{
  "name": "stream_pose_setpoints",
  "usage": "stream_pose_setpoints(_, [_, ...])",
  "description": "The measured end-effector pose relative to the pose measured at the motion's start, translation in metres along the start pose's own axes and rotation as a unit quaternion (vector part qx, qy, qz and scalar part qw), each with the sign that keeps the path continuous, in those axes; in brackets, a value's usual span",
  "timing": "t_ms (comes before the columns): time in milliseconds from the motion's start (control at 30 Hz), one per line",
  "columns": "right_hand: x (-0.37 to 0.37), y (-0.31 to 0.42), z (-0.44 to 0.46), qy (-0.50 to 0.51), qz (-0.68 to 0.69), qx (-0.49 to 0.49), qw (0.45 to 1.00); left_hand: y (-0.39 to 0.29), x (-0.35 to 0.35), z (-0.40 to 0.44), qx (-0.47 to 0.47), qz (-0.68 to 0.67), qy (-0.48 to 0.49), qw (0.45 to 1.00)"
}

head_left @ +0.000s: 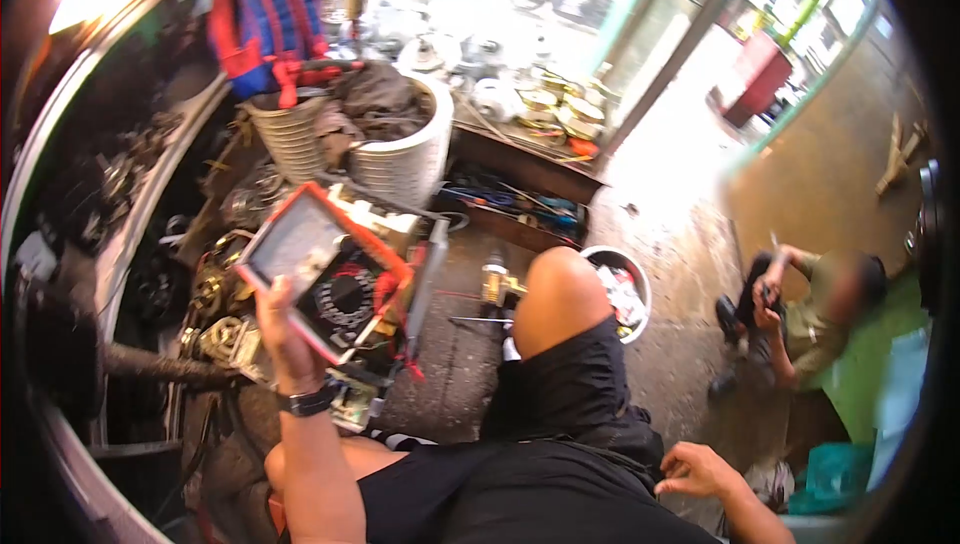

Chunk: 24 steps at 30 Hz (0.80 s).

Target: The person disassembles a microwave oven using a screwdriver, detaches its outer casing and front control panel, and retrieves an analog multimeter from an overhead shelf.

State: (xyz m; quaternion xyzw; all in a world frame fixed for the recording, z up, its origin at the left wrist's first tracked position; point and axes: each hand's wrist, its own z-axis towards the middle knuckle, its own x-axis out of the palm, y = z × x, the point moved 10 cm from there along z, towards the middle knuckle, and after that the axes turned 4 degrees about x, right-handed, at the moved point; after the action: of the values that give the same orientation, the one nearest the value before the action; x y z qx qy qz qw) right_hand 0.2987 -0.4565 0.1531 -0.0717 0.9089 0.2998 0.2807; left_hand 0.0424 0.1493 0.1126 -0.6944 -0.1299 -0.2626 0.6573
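Observation:
An analog multimeter [338, 279] with a red-orange edge, a pale display window and a black dial is gripped at its lower left side by my left hand [288, 339], a dark band around the wrist. Red leads hang by the meter's right side. Behind and below it lie opened device parts, partly hidden by the meter. On the right, my right hand [695, 471] is near my shorts with its fingers curled; whether anything is in them is too small to tell.
White baskets [432, 149] with dark cloth stand behind the meter, a red-blue backpack [275, 24] above. A tool tray [515, 206] sits beyond the floor. Right of my knee is a white bucket [645, 294]. A seated person [825, 314] is at the right.

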Motion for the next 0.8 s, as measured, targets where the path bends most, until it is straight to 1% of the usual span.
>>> stream_pose_setpoints(67, [0.0,0.02,0.004,0.034,-0.079,0.018,0.996,0.0,0.004,0.003,0.004,-0.031,0.034,0.999])
stream_pose_setpoints(100, [0.001,0.017,0.009,0.041,-0.085,0.003,0.996,0.003,-0.002,0.006,0.017,-0.032,0.032,0.999])
stream_pose_setpoints(133, [0.005,0.007,0.011,0.052,-0.169,-0.028,0.984,-0.006,0.002,0.004,0.037,-0.006,0.029,0.999])
stream_pose_setpoints(167, [0.008,0.002,0.015,0.059,-0.253,-0.058,0.964,-0.01,0.006,0.004,0.045,-0.015,0.039,0.998])
stream_pose_setpoints(200, [0.008,0.005,0.02,0.063,-0.257,-0.071,0.962,-0.013,0.009,0.006,0.05,-0.023,0.049,0.997])
stream_pose_setpoints(267, [0.01,-0.001,0.022,0.113,-0.217,-0.008,0.97,-0.019,0.008,0.009,0.071,-0.015,0.045,0.996])
stream_pose_setpoints(300, [0.009,0.038,0.019,0.129,-0.217,0.051,0.966,-0.021,0.007,0.009,0.074,-0.016,0.036,0.996])
stream_pose_setpoints(333, [0.008,0.045,0.022,0.133,-0.222,0.042,0.965,-0.023,0.006,0.008,0.076,-0.017,0.027,0.997])
stream_pose_setpoints(400, [0.007,0.068,0.029,0.126,-0.203,-0.015,0.971,-0.03,0.004,0.008,0.09,0.024,0.035,0.995])
stream_pose_setpoints(433, [0.007,0.076,0.03,0.129,-0.206,-0.021,0.97,-0.033,0.0,0.009,0.1,0.042,0.029,0.994])
stream_pose_setpoints(500, [-0.004,0.107,0.029,0.082,-0.171,-0.095,0.977,-0.04,-0.005,0.01,0.113,0.08,0.019,0.99])
stream_pose_setpoints(533, [-0.003,0.104,0.029,0.082,-0.173,-0.094,0.977,-0.042,-0.008,0.011,0.112,0.079,0.018,0.99])
stream_pose_setpoints(600, [-0.004,0.086,0.03,0.07,-0.068,-0.056,0.994,-0.043,-0.026,0.013,0.09,0.068,-0.039,0.993])
stream_pose_setpoints(633, [-0.003,0.076,0.033,0.07,-0.069,-0.055,0.994,-0.041,-0.039,0.019,0.098,0.057,-0.056,0.992])
stream_pose_setpoints(700, [0.0,0.074,0.034,0.088,-0.029,-0.103,0.99,-0.046,-0.062,0.026,0.114,0.065,-0.087,0.988])
stream_pose_setpoints(733, [0.0,0.069,0.032,0.087,-0.027,-0.1,0.991,-0.048,-0.07,0.029,0.113,0.062,-0.098,0.987])
stream_pose_setpoints(767, [0.001,0.071,0.032,0.084,-0.024,-0.083,0.993,-0.055,-0.071,0.031,0.135,0.059,-0.087,0.985])
stream_pose_setpoints(800, [0.0,0.072,0.033,0.081,-0.022,-0.068,0.994,-0.061,-0.067,0.028,0.13,0.041,-0.09,0.987])
